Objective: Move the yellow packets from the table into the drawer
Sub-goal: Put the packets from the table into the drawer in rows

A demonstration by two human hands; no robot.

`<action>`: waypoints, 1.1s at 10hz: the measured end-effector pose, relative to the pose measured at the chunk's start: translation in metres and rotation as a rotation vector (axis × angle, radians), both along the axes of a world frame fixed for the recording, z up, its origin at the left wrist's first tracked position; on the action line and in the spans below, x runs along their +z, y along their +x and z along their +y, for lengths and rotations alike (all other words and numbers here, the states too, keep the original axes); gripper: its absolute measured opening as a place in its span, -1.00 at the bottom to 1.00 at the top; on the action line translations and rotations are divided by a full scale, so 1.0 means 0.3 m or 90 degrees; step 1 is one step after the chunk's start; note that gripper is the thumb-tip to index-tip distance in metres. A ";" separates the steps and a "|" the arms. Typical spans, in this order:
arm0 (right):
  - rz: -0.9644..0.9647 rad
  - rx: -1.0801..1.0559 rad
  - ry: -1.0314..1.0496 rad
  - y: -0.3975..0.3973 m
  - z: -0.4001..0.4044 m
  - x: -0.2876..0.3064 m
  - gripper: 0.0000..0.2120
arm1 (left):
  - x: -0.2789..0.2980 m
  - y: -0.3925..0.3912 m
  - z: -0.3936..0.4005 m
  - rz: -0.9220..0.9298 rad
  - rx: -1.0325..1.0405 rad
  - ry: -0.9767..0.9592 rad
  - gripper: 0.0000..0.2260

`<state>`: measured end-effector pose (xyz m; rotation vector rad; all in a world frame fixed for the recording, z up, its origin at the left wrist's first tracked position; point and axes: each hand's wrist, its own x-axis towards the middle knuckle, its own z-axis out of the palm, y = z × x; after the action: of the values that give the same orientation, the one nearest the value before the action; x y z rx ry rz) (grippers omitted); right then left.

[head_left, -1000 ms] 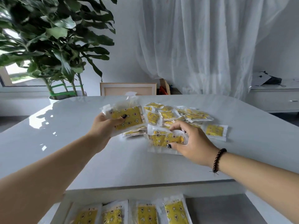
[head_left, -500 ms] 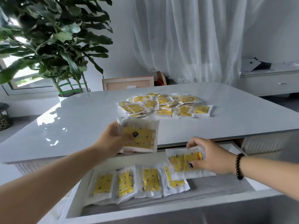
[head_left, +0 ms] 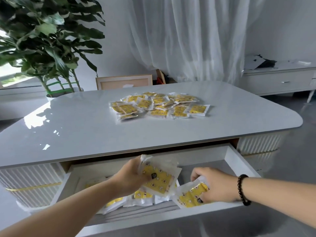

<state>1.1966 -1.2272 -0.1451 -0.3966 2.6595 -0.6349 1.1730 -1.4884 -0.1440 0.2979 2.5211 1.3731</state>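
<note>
White drawer [head_left: 237,161] stands open below us. Our left hand [head_left: 131,177] has its grip clamped on one packet [head_left: 159,180] above it; our right hand [head_left: 215,185] pinches a second packet [head_left: 191,195] inside. Farther off, a heap of packets [head_left: 159,105], too overlapped to count, lies on the counter [head_left: 77,127].

Both hands fill the middle of the open drawer [head_left: 239,161], where packets [head_left: 142,196] cover the floor beneath the left hand [head_left: 130,178]. Bare drawer floor lies beyond the right hand [head_left: 213,185]. The table [head_left: 77,130] edge overhangs just behind both.
</note>
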 end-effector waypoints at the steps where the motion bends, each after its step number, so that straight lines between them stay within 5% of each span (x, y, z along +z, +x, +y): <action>1: -0.011 0.024 0.035 0.002 0.003 -0.009 -0.69 | -0.020 -0.021 0.014 -0.007 0.009 -0.015 -0.81; 5: -0.125 0.067 0.192 -0.203 0.117 0.033 -0.64 | -0.087 -0.107 0.066 -0.034 0.129 0.025 -0.82; 7: -0.248 0.109 0.282 -0.358 0.117 0.004 -0.67 | -0.124 -0.131 0.024 -0.141 0.157 0.033 -0.79; 8: -0.164 0.167 0.368 -0.407 0.102 -0.018 -0.78 | -0.136 -0.143 0.017 -0.172 0.187 0.070 -0.75; 9: -0.190 0.267 0.377 -0.453 0.028 -0.078 -0.35 | -0.128 -0.154 0.015 -0.174 0.211 0.111 -0.74; 11: -0.089 0.223 0.324 -0.449 0.006 -0.165 -0.24 | -0.138 -0.165 0.014 -0.186 0.224 0.113 -0.74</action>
<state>1.0620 -1.2252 -0.1945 -0.6156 2.4143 0.1178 1.1235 -1.4841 -0.1853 -0.3100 2.2847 1.6330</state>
